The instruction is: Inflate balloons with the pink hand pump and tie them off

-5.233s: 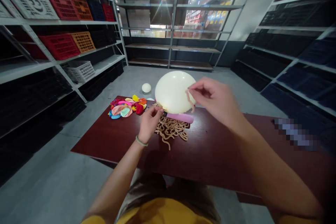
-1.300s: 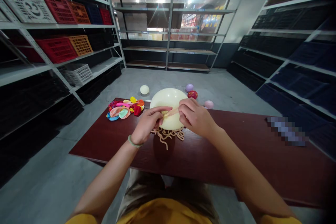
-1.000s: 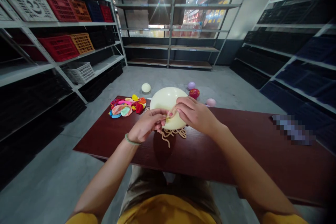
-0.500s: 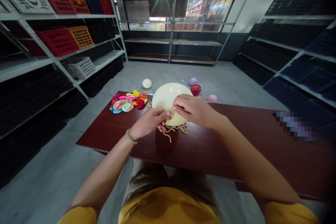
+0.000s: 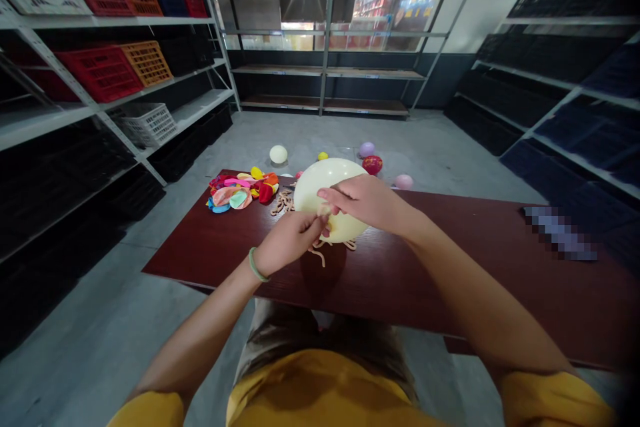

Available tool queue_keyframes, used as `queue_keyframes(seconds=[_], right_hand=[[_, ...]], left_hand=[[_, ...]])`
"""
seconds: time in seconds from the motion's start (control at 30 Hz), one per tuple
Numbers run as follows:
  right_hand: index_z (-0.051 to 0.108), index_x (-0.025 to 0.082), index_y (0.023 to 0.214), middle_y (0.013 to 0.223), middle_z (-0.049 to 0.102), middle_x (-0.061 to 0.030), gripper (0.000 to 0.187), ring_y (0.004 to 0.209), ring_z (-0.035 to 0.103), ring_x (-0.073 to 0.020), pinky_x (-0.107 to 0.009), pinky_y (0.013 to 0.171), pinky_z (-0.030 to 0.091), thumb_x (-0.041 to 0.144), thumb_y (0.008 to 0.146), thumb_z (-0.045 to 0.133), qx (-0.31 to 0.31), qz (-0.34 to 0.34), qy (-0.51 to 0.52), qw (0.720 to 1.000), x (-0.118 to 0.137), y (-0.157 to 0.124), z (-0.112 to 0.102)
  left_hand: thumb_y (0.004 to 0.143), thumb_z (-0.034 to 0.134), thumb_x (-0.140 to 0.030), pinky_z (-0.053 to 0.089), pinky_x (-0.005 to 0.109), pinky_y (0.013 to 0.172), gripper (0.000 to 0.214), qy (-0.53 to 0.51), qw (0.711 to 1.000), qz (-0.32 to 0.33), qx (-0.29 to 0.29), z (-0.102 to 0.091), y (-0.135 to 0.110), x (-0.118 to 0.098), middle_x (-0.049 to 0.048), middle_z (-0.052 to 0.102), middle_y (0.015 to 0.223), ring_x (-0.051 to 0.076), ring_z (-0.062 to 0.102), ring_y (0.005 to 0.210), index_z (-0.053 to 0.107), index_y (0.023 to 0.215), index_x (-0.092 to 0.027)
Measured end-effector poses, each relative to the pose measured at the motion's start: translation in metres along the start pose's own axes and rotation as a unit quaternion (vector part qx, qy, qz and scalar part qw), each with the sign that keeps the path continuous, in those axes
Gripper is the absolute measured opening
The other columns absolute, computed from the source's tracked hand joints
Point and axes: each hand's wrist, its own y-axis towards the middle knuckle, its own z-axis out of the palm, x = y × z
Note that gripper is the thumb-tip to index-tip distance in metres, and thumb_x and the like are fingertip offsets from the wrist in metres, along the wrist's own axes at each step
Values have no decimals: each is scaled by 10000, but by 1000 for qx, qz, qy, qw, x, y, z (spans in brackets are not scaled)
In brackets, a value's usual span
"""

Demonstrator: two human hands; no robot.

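A large, inflated pale-yellow balloon is in front of me above the table, its neck end turned toward me. My left hand pinches the balloon at its neck, and a green band circles that wrist. Just above and to the right, my right hand has its fingers curled in against the neck. What those fingers grip is hidden. A small tan bit shows between the two hands. Tan cords lie on the table beneath the balloon, and a pile of similar short tan pieces is to its left.
Deflated colourful balloons lie on the left of the dark red table. A blurred flat object rests at its right. Beyond the table are a white balloon, a purple balloon and a red balloon. Shelves with crates stand left.
My right hand has shifted slightly left and its thumb has lifted from the neck. The balloon has moved a little right. A small yellow balloon now shows behind it.
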Motion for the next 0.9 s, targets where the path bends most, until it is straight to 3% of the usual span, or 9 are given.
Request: queue_keyframes(seconds=[0.13, 0.23, 0.4, 0.6, 0.67, 0.77, 0.9], right_hand=[[692, 202, 850, 814, 706, -1, 259, 733, 610, -143, -262, 655, 376, 352, 980, 527, 29, -79, 70, 994, -14, -8, -6], [672, 220, 992, 957, 725, -5, 165, 843, 643, -153, -257, 730, 426, 272, 983, 516, 7, -107, 77, 991, -17, -16, -5], [656, 211, 1088, 1045, 710, -55, 250, 932, 643, -193, -303, 805, 458, 202, 1015, 417, -87, -136, 2, 987, -10, -28, 5], [615, 208, 1263, 1055, 648, -89, 306, 991, 581, -238, -383, 900, 475, 246, 998, 467, -122, -159, -65, 977, -5, -30, 10], [641, 228, 1253, 1025, 623, -84, 307, 960, 553, -237, -396, 901, 475, 262, 998, 473, -126, -172, -92, 973, -4, -28, 12], [728, 215, 1050, 948, 611, -81, 276, 900, 527, -229, -384, 851, 479, 247, 1005, 457, -135, -187, -121, 966, -4, -23, 19], [710, 176, 904, 966, 640, -94, 300, 908, 527, -232, -383, 867, 470, 191, 1008, 429, -156, -179, -148, 960, -7, -21, 29]], left_hand=[[917, 530, -494, 466, 243, 506, 407, -207, 975, -78, -13, -5, 0, 3, 2, 600, 587, 136, 582, 502, 672, 742, -155], [871, 600, -476, 490, 234, 510, 370, -289, 951, -103, -45, -7, 0, 4, 4, 612, 603, 121, 574, 504, 677, 725, -145], [817, 676, -476, 486, 213, 504, 351, -340, 930, -129, -45, -7, -2, 5, 8, 630, 623, 100, 554, 507, 685, 733, -136], [823, 675, -489, 497, 215, 517, 354, -320, 938, -128, -48, -7, -3, 4, 1, 622, 635, 105, 579, 529, 689, 754, -142], [831, 665, -484, 499, 218, 515, 349, -317, 939, -125, -43, -6, -4, 4, 0, 616, 629, 103, 569, 521, 685, 751, -145], [848, 650, -467, 494, 216, 509, 339, -321, 939, -114, -40, -5, -4, 4, 0, 600, 623, 97, 547, 513, 689, 757, -142], [852, 654, -453, 470, 207, 497, 325, -346, 930, -113, -49, -4, -5, 4, -5, 584, 614, 86, 511, 496, 691, 775, -139]])
